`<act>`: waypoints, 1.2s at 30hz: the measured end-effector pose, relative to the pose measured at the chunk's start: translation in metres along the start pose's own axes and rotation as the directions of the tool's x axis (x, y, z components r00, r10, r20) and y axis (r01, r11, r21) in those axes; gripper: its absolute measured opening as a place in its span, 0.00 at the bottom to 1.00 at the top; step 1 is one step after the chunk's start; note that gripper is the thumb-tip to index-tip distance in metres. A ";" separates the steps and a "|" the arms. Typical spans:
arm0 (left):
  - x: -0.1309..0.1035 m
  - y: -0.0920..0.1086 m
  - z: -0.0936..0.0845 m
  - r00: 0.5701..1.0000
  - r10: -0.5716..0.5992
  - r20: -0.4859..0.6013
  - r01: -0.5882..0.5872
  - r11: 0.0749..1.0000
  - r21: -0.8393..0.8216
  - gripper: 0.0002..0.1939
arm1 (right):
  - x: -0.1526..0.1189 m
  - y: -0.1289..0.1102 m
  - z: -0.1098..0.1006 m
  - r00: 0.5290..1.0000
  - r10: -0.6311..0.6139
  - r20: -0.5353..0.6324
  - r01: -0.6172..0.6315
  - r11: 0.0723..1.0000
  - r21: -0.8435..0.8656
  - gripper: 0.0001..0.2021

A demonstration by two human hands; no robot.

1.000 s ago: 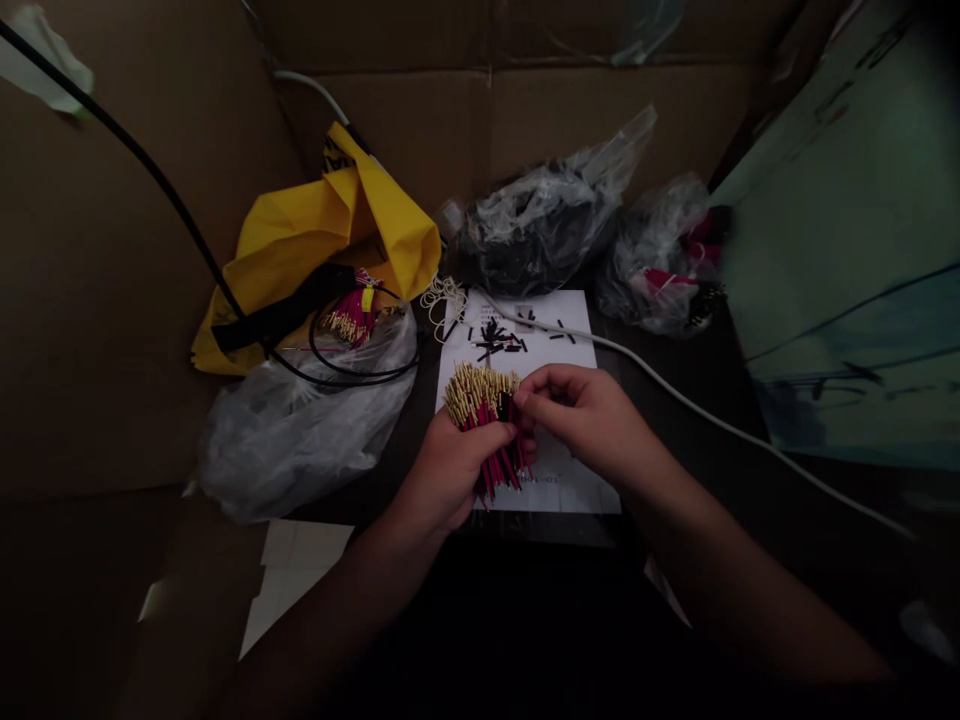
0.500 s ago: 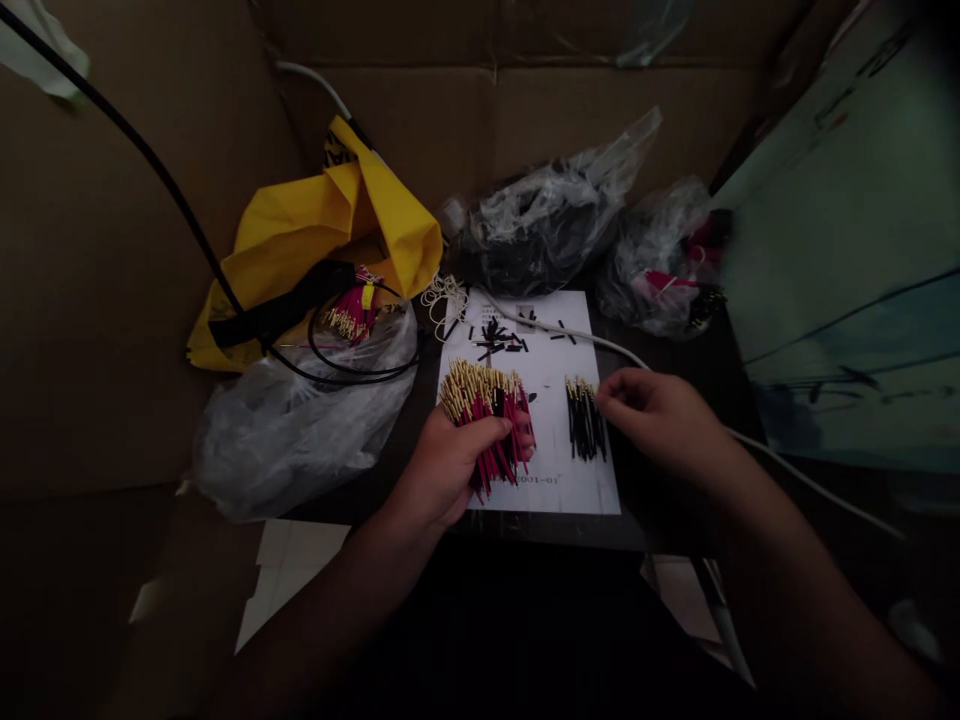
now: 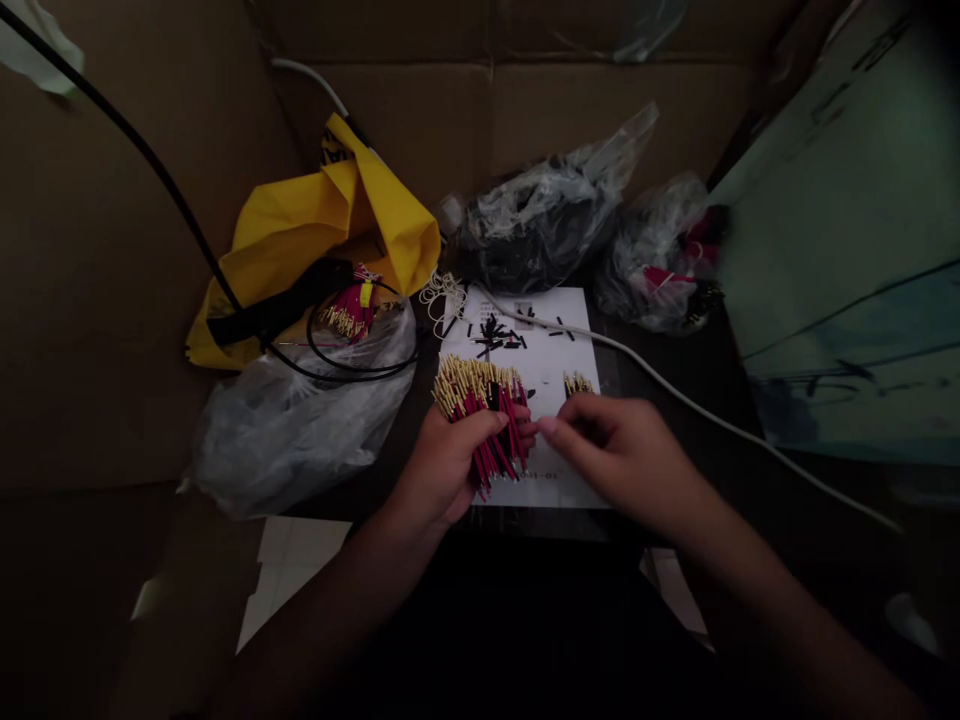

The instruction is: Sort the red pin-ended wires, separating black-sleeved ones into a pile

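Observation:
My left hand (image 3: 448,462) is closed around a thick bundle of red wires with gold pin ends (image 3: 480,385), the gold ends fanned upward and a few black pieces among the red. Thumb and index finger of my right hand (image 3: 630,455) are pinched together just right of the bundle, near the left fingertips. Whatever lies in that pinch is too small to make out. Behind the right hand, gold-tipped black wires (image 3: 577,383) lie on the white printed sheet (image 3: 551,360), mostly covered by the hand. Short black tube pieces (image 3: 495,335) are scattered on the sheet's upper part.
A yellow bag (image 3: 292,215) and a clear plastic bag (image 3: 300,420) sit at left, near another red wire bundle (image 3: 349,312). Plastic bags (image 3: 540,225) with dark contents stand behind the sheet. Rubber bands (image 3: 442,292) lie beside it. A white cable (image 3: 675,372) crosses the dark table.
My right hand has moved left from the row of black wires to beside the bundle, now covering most of that row. My left hand keeps its hold with little movement.

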State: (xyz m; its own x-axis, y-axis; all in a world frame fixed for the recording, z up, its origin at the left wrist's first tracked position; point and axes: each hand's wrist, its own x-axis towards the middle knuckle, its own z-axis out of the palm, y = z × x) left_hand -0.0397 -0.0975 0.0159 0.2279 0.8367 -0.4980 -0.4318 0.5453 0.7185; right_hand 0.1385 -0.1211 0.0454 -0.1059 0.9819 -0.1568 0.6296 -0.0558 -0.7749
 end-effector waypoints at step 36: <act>-0.003 -0.001 0.006 0.986 0.152 -0.075 -0.146 0.987 0.071 0.18 | 0.034 0.002 0.031 0.988 -0.077 -0.131 0.111 0.955 0.274 0.05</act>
State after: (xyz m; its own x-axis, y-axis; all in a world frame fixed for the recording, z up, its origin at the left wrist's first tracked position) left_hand -0.0348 -0.1005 0.0201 0.0936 0.9035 -0.4182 -0.3972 0.4191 0.8164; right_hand 0.1119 -0.0938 0.0198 -0.0519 0.9985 -0.0150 0.3784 0.0058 -0.9256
